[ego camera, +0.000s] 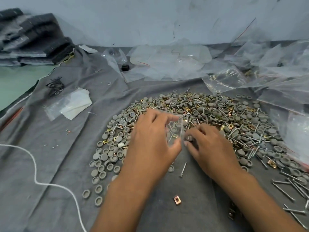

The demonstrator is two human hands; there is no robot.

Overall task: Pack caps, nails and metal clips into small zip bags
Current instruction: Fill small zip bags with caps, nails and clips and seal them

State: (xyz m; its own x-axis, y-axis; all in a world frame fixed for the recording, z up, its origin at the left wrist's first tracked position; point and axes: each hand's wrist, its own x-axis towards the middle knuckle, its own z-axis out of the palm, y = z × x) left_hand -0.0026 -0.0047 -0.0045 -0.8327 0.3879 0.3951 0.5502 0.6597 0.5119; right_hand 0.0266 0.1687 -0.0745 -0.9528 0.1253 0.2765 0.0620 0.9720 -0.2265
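The left hand (150, 138) holds a small bag (174, 129) open above the pile (217, 118); the right hand (207, 144) pinches a cap (189, 138) beside its mouth. If the thin bag bends, the cap may fall outside.

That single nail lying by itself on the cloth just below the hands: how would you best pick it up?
Pinch the lone nail across its thin shank near the middle, coming straight down from above. It lies flat on the grey cloth, head toward the person, with bare cloth on both sides, so two fingers can probably close across it without touching the pile.
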